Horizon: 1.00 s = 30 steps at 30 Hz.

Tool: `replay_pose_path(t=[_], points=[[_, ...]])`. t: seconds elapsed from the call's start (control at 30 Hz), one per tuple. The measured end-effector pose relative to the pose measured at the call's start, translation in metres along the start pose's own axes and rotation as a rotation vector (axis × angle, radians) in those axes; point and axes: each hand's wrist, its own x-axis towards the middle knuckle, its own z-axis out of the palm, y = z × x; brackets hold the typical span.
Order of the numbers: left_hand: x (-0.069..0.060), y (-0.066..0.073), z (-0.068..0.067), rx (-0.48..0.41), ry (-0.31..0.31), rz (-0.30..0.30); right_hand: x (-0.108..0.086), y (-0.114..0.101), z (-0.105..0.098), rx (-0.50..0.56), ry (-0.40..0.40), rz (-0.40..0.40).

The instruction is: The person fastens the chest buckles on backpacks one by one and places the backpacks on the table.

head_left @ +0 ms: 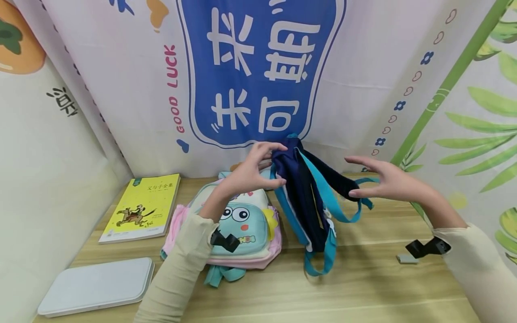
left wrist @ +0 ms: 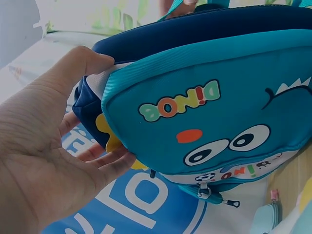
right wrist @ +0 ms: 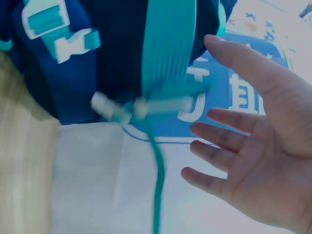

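A navy and teal backpack (head_left: 299, 197) stands on edge on the table, its straps facing right. My left hand (head_left: 252, 172) grips its side; in the left wrist view the thumb of that hand (left wrist: 58, 131) lies on the navy edge and the fingers curl round the side of the dinosaur-face front (left wrist: 195, 112). My right hand (head_left: 387, 179) is spread beside the shoulder strap (head_left: 331, 175). In the right wrist view the thumb of the right hand (right wrist: 263, 126) is close to the strap side, its fingers apart and holding nothing; whether the thumb touches is unclear.
A pastel backpack (head_left: 242, 224) with a cartoon face lies left of the navy one. Farther left are a yellow book (head_left: 141, 206) and a white flat case (head_left: 97, 285). A small grey object (head_left: 407, 259) lies at the right. Printed cloth (head_left: 355, 80) hangs behind the table.
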Motion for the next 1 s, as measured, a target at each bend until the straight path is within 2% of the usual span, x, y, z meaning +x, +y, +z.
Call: replay_pose_path(t=[0.17,0.37,0.5,0.73,1.0], points=[[-0.003,-0.001,-0.002,-0.018,0.012,-0.005,-0.004,0.012,0.011,0.036,-0.038,-0.017],[-0.006,-0.006,-0.003,-0.019,0.028,-0.005,-0.002,0.024,0.035,0.049,-0.065,-0.030],[-0.008,-0.009,-0.004,-0.022,0.037,-0.006,-0.001,0.026,0.051,0.109,-0.093,0.008],[-0.013,-0.012,-0.006,-0.020,0.052,-0.024,0.006,0.023,0.079,0.120,-0.174,-0.070],[-0.019,-0.016,-0.004,-0.017,0.071,-0.052,0.008,0.016,0.103,0.173,-0.240,-0.108]])
